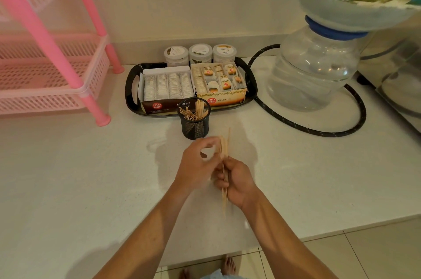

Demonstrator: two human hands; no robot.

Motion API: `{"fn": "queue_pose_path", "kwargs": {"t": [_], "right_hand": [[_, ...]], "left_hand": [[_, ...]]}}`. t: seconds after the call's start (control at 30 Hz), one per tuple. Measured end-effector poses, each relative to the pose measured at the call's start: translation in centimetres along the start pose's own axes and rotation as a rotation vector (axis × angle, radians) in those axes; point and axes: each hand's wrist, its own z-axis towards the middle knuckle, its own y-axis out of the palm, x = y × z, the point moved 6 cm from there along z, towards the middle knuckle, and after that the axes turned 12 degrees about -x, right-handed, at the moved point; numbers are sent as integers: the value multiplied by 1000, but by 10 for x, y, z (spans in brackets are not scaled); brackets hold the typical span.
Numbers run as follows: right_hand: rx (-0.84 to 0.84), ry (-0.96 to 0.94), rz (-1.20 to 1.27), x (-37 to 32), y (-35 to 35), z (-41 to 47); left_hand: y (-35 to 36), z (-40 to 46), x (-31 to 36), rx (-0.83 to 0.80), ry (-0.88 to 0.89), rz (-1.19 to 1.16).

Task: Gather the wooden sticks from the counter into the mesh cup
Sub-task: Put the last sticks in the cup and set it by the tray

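A bundle of thin wooden sticks (pixel 225 148) stands nearly upright above the white counter (pixel 91 176), its top near the cup and its lower ends poking out below my right hand. My right hand (pixel 237 184) grips the bundle around its middle. My left hand (pixel 200 163) is beside it on the left, its fingertips curled against the upper part of the sticks; it is blurred. The black mesh cup (pixel 195 124) stands just behind my hands and holds several sticks leaning inside it.
A black tray (pixel 131 94) with two tea-bag boxes and three jars sits behind the cup. A pink plastic rack (pixel 57 69) stands at the left. At the right are a water dispenser bottle (pixel 316 66), a black hose (pixel 341 132), and the counter's front edge.
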Motion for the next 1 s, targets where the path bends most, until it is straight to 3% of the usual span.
{"fn": "queue_pose_path", "kwargs": {"t": [0.07, 0.17, 0.33, 0.53, 0.73, 1.0], "right_hand": [[-44, 38, -28, 1, 6, -5], [-117, 129, -156, 6, 14, -14], [-186, 283, -437, 15, 16, -28], [-191, 339, -534, 15, 19, -27], [-211, 329, -487, 18, 27, -20], [-219, 388, -534, 26, 24, -17]], "left_hand": [[-5, 2, -5, 105, -73, -233], [-2, 5, -12, 131, -155, -572], [3, 1, -25, 211, -169, -957], [-5, -9, -32, 322, -172, -943], [-7, -13, -34, 269, -219, -841], [-19, -10, -39, 247, -228, -916]]}}
